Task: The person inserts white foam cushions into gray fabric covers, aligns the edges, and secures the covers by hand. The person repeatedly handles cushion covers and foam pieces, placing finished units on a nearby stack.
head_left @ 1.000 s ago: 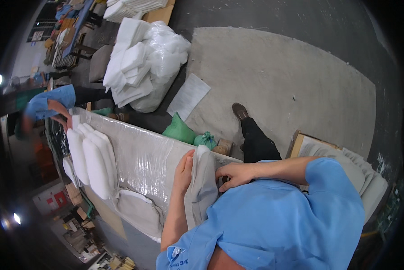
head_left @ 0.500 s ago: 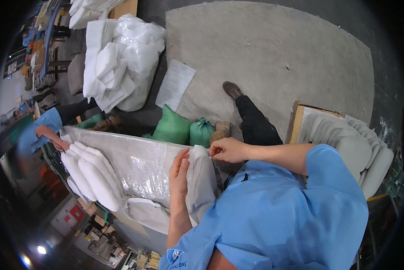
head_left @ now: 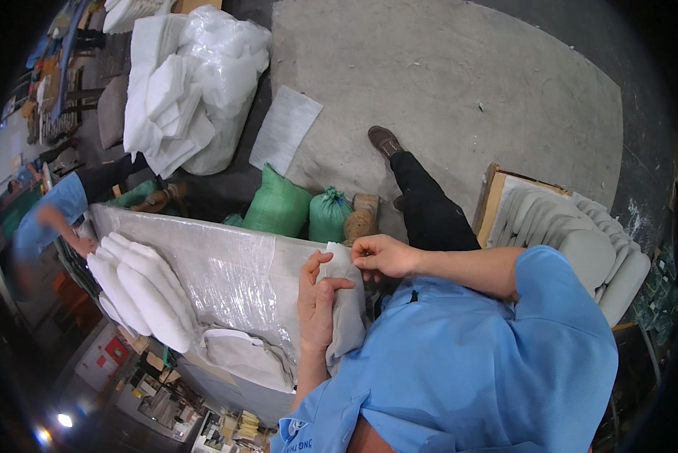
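Observation:
A light grey fabric cushion cover (head_left: 346, 328) with paler material at its far end stands at the near end of the table, against my body. My right hand (head_left: 384, 257) pinches at the edge of its far end; the fingertips hide exactly what they grip. My left hand (head_left: 318, 306) is at the cover's left side, fingers bent but apart, thumb pointing right, with nothing visible held. Another grey cover (head_left: 247, 359) lies flat on the plastic-wrapped table (head_left: 203, 245), left of my left forearm.
White padded pieces (head_left: 142, 291) lie on the table's left part, where another person's hand (head_left: 84, 245) touches them. Green sacks (head_left: 278, 202) stand beyond the table. A box of grey cushions (head_left: 580, 245) sits at right. A plastic-wrapped white bundle (head_left: 222, 83) stands far left.
My left hand has shifted right, closer to my right hand, and its fingers have bent. My right hand stays at the cover's end. The whole view has shifted slightly.

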The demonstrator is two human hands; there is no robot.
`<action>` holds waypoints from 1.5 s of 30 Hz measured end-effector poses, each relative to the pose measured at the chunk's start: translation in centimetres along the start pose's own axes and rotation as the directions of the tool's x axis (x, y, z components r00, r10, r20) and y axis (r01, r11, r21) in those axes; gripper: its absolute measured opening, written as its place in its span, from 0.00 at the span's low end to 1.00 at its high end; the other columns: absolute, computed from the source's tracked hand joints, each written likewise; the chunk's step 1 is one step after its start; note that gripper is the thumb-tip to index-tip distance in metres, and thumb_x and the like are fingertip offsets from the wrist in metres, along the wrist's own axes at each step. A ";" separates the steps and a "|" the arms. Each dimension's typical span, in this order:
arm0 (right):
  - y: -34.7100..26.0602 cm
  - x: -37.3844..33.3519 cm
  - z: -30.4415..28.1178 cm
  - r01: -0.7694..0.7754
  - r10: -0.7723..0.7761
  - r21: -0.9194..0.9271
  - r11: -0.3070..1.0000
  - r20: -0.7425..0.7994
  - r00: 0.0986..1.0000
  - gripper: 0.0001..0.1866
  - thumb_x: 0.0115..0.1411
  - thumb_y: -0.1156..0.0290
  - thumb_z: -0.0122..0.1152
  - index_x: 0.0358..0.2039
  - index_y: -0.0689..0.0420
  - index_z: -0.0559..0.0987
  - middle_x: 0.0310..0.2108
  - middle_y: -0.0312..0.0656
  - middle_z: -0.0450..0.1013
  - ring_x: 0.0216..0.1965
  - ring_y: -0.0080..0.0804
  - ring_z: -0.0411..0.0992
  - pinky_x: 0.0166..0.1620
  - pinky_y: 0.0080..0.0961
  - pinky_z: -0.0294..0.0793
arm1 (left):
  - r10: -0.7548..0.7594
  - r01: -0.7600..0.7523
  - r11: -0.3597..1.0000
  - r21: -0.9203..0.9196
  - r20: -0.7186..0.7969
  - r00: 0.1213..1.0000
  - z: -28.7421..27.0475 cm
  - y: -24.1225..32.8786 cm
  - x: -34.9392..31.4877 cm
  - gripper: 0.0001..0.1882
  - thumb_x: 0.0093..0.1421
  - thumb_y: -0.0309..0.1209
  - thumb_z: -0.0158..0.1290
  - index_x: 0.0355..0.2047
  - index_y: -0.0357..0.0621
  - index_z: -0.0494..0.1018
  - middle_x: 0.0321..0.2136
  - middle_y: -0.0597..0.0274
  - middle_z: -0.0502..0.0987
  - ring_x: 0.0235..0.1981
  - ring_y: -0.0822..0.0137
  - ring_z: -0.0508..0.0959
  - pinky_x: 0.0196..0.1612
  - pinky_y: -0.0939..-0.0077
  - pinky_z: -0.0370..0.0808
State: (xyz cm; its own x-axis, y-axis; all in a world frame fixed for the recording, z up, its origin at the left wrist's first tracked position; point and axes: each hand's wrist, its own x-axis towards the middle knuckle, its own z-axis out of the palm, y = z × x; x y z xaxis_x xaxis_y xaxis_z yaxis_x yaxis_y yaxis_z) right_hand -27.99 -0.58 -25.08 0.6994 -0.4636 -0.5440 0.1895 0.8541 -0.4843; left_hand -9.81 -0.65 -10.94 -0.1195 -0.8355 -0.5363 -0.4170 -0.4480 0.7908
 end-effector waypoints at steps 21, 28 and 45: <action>1.5 -0.7 0.6 0.098 -0.091 0.046 0.994 -0.135 0.987 0.05 0.73 0.70 0.55 0.39 0.55 0.74 0.32 0.30 0.71 0.31 0.19 0.72 0.30 0.21 0.73 | -0.207 0.124 0.928 0.352 0.210 0.955 -0.5 0.0 7.3 0.16 0.70 0.37 0.56 0.35 0.34 0.82 0.22 0.57 0.79 0.24 0.70 0.75 0.30 0.69 0.72; 2.5 -2.9 0.6 0.040 -0.015 0.119 0.992 -0.204 0.979 0.12 0.70 0.76 0.55 0.52 0.58 0.72 0.38 0.36 0.75 0.34 0.24 0.77 0.33 0.25 0.80 | -0.438 -0.090 0.705 0.704 0.532 0.725 0.0 1.8 11.7 0.12 0.63 0.34 0.61 0.39 0.37 0.85 0.27 0.54 0.84 0.28 0.67 0.80 0.35 0.70 0.77; 4.5 -1.6 2.8 0.084 -0.237 -0.389 0.918 -0.367 0.900 0.27 0.53 0.70 0.69 0.54 0.60 0.72 0.40 0.51 0.80 0.40 0.48 0.81 0.43 0.41 0.79 | -0.648 -0.297 0.545 0.784 0.618 0.444 2.7 3.8 14.4 0.10 0.62 0.33 0.62 0.41 0.43 0.85 0.31 0.55 0.85 0.33 0.63 0.82 0.41 0.69 0.77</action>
State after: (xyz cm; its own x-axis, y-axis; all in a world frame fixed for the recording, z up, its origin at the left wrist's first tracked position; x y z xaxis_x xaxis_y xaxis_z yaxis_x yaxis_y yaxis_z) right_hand -26.28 4.65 -24.47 0.3317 -0.7061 -0.6256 -0.0353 0.6534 -0.7562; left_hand -15.49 -13.54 -16.48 -0.3399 0.1160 -0.9333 -0.8985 0.2531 0.3587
